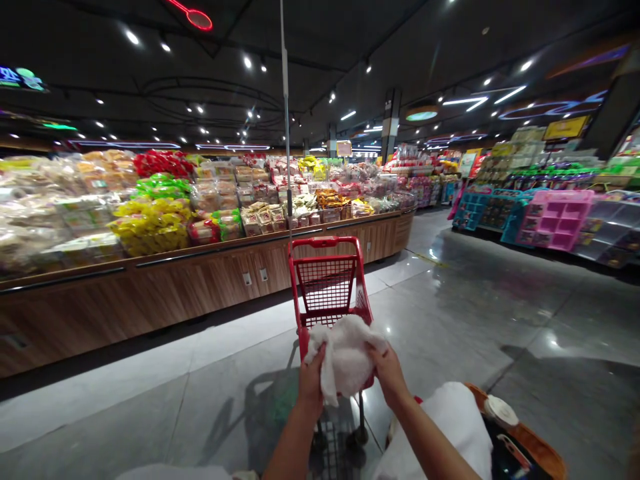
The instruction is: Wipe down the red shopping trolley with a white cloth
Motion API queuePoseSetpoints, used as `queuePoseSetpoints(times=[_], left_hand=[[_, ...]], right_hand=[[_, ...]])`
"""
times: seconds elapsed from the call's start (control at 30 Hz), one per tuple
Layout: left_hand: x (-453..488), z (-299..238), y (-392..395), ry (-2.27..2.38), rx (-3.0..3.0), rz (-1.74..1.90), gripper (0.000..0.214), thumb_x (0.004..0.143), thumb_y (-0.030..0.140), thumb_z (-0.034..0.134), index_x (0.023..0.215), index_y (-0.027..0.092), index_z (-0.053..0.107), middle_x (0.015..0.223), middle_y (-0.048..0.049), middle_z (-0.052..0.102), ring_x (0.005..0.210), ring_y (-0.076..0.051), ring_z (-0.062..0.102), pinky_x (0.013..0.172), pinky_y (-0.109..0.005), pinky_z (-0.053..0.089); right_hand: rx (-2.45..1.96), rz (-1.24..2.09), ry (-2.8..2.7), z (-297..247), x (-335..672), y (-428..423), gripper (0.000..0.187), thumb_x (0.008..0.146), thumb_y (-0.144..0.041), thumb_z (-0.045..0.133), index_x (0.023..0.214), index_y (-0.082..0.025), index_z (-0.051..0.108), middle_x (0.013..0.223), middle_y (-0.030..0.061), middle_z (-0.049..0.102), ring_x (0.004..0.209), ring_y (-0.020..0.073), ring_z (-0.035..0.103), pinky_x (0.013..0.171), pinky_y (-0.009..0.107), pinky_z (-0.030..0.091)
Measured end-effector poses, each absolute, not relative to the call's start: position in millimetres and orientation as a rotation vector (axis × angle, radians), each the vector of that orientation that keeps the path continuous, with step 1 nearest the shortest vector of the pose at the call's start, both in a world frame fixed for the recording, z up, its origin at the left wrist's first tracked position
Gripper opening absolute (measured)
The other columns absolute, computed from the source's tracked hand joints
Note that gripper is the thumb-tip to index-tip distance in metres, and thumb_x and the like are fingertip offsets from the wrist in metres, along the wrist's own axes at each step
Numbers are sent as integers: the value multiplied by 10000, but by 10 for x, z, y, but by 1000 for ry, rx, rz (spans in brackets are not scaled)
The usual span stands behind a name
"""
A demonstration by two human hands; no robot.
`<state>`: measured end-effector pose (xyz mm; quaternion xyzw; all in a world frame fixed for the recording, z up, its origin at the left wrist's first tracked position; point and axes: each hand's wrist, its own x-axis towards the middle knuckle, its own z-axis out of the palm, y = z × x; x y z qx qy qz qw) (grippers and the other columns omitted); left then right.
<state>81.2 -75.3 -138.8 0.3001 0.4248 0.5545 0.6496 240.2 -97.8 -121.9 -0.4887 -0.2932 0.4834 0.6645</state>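
From the head-worn view, the person stands behind a small red shopping cart (pixel 325 287), its mesh basket showing no goods past the white terry cloth (pixel 345 353) that both hands hold up just over its near end. The left hand (pixel 311 383) is clenched on the cloth's left side, with the fingers (pixel 318 353) bunching the fabric, and the right hand (pixel 389 373) grasps the right side, its fingers (pixel 379 355) pinching into the folds. A thin metal pole (pixel 285 87) rises from the cart's far side. Low at right, a dark container with an orange rim (pixel 530 427) holds a white round cap (pixel 501 411), and a white fabric (pixel 445 433) lies against it; what either really is cannot be told. Ahead on the left, a wood-fronted display island (pixel 150 300) is heaped with clear bags, yellow packets (pixel 150 227), green packets (pixel 163 188) and red packets (pixel 163 163). Across the aisle at right stand a pink crate (pixel 555 220) and teal crates (pixel 473 210), with more packaged goods stacked behind them.
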Motion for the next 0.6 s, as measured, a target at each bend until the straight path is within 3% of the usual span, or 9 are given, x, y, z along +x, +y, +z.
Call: queuePoseSetpoints(times=[0.27,0.4,0.47,0.6], left_hand=[[656,-1320,-755,835,673,1162,591,809,641,501,1169,188,619,1015,-89,728,1037,-267,671,915,-407,550],[665,-1306,-756,995,815,1195,650,808,571,546,1324,180,500,1187,-110,679,1121,-281,635,956,-424,523],[760,-1285,-794,1165,1066,1245,690,805,514,574,1397,197,417,1350,-111,580,1261,-286,532,1042,-428,456],[1044,-1217,-999,1321,1808,1069,758,765,318,617,1466,220,346,1571,-86,279,1473,-312,130,1190,-512,183]], right_hand=[[-962,1186,-526,-1075,2577,-1098,457,590,-444,793,933,-183,644,879,38,729,828,241,678,699,329,558],[-1104,1017,-650,-1094,2534,-1066,503,553,-489,801,920,-178,652,885,58,734,897,284,671,771,368,549],[-1096,1002,-780,-1105,2418,-1066,538,583,-518,789,974,-173,651,942,77,733,960,296,663,842,391,534],[-968,1151,-796,-1168,2160,-1054,687,593,-507,803,1155,-197,559,1091,88,699,1013,281,660,879,404,532]])
